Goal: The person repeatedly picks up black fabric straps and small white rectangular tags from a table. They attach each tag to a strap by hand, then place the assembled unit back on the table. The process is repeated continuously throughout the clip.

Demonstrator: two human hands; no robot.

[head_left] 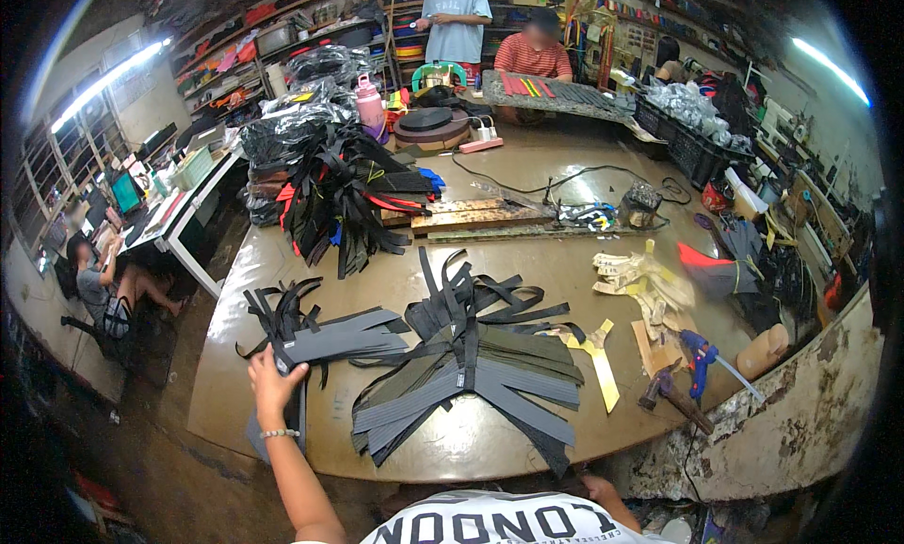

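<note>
My left hand is at the left of the table, its thumb and fingers spread apart at the end of a stack of grey webbing straps. The fingertips touch the stack, which fans to the right, with black straps behind it. Near the middle lies a larger pile of grey straps, fanned out over dark olive and black ones. Black strap loops stick out behind that pile. Only part of my right hand shows, low by the table's near edge; its fingers are hidden.
At right lie a hammer, a blue glue gun and yellow Y-shaped templates. Behind are a black strap heap, a wooden board, a power strip with a cord, and a black crate. Other people are at the far side and left.
</note>
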